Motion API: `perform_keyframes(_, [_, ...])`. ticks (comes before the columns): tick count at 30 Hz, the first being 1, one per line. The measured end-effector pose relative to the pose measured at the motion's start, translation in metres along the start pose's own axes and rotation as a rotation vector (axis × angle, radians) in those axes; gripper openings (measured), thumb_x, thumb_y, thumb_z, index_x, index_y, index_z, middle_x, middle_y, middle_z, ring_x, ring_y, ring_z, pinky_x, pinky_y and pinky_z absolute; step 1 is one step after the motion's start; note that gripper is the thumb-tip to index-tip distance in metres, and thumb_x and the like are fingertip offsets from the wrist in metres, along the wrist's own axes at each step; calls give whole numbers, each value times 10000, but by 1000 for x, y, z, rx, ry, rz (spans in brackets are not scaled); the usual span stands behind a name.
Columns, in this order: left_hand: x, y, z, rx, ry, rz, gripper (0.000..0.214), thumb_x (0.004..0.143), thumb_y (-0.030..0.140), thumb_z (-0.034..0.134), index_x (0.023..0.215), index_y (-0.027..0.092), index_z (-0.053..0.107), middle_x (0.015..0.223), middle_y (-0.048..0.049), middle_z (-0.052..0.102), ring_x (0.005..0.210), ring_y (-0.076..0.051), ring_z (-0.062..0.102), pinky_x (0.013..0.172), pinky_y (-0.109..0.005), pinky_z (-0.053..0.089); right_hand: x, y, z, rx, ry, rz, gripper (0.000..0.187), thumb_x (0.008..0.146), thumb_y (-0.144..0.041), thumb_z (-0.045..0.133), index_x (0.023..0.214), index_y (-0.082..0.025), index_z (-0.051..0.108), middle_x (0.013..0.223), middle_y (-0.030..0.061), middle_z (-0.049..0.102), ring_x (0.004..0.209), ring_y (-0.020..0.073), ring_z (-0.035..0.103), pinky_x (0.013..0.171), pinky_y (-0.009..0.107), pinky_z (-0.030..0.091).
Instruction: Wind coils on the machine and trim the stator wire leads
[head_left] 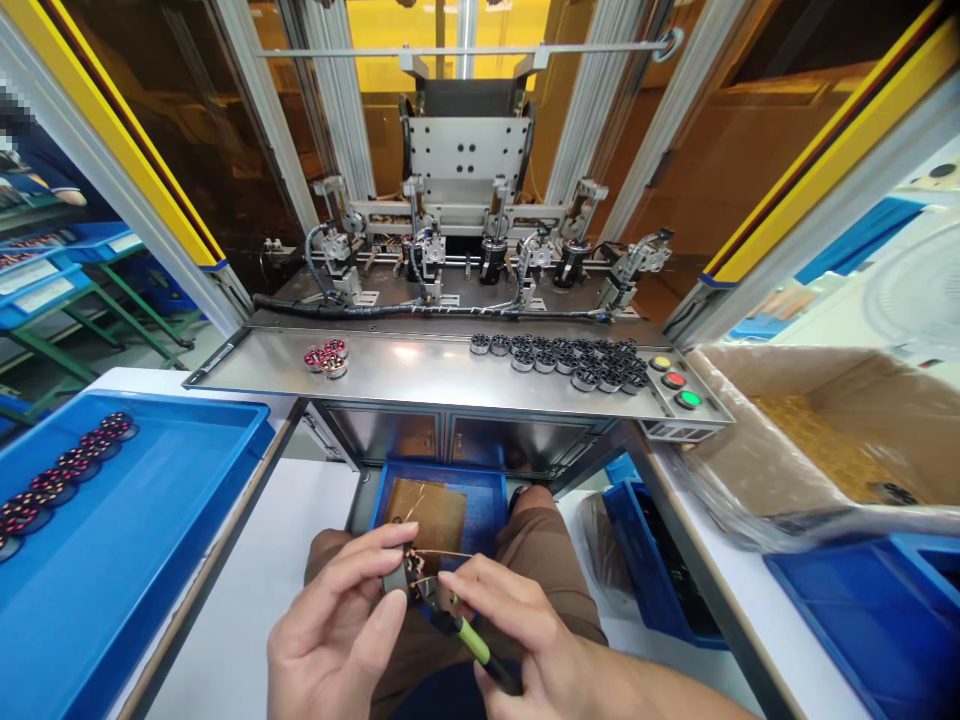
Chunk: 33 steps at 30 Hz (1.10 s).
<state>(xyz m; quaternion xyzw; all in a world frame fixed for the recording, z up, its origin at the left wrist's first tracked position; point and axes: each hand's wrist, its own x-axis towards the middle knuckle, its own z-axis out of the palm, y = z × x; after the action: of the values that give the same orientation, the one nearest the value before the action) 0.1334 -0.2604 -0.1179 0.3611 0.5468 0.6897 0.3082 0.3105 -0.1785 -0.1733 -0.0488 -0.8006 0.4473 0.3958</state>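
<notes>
Head view: in front of the steel worktop (409, 375), the left hand (337, 620) pinches a wound motor core (394, 578), coils (414, 570) turned right, seemingly so the green-handled cutters (474, 641) grasped in the right hand (525, 612) can reach its copper wire (446, 553). Left of the worktop, a blue tray (165, 480) holds a row of wound cores (54, 483); right of it, a carton (724, 400) holds yellowish scraps (825, 450) and a dark part (892, 493). Below its front edge, a blue bin (489, 490) contains brown card (446, 515).

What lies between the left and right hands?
Head view: a wound part in the left hand, a copper wire and the metal end of the green-handled tool in the right hand.
</notes>
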Motion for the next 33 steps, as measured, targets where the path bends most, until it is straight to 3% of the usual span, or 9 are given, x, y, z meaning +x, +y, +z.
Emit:
perform_keyframes(7, [-1,2,3,14,12,-33,73,767,252,796,837,234,800,1052,-114,798,999,-289,760,851,-346,643,-3,1,-1,-68,7,-3,913,641,-78,538,1525,-216,352,924,69,611,753,189,595,625,289,515])
perform_keyframes(12, [-6,4,13,-17,119,-64,113,747,318,822,821,239,790,1029,-91,790,1023,-265,737,885,-319,620,-2,-8,-3,-130,41,72,858,695,-63,539,1517,-238,368,907,70,659,771,205,647,675,295,557])
perform_keyframes(21, [-10,4,12,40,149,-38,113,745,321,819,816,240,787,1021,-92,786,980,-269,738,864,-339,628,3,-7,0,-100,50,30,897,695,-114,561,1547,-244,314,1130,128,608,940,235,649,794,356,584])
perform_keyframes(27, [-9,1,10,49,82,59,67,788,270,786,854,269,795,1011,-58,798,952,-221,752,834,-258,625,5,-7,2,-111,58,29,921,671,-80,551,1547,-252,325,1004,90,625,831,206,627,705,302,566])
perform_keyframes(31, [-3,-7,-4,141,-77,195,191,834,143,709,964,268,773,1082,-55,793,990,-229,763,825,-270,644,7,-8,3,-139,96,7,817,690,-85,530,1493,-190,425,778,28,579,652,165,554,560,251,490])
perform_keyframes(33, [0,-11,-11,198,-163,271,266,851,84,664,1030,265,743,1142,-57,774,1039,-228,753,851,-285,646,9,-13,1,-183,109,73,714,748,-100,541,1455,-180,475,741,22,591,634,164,545,569,250,488])
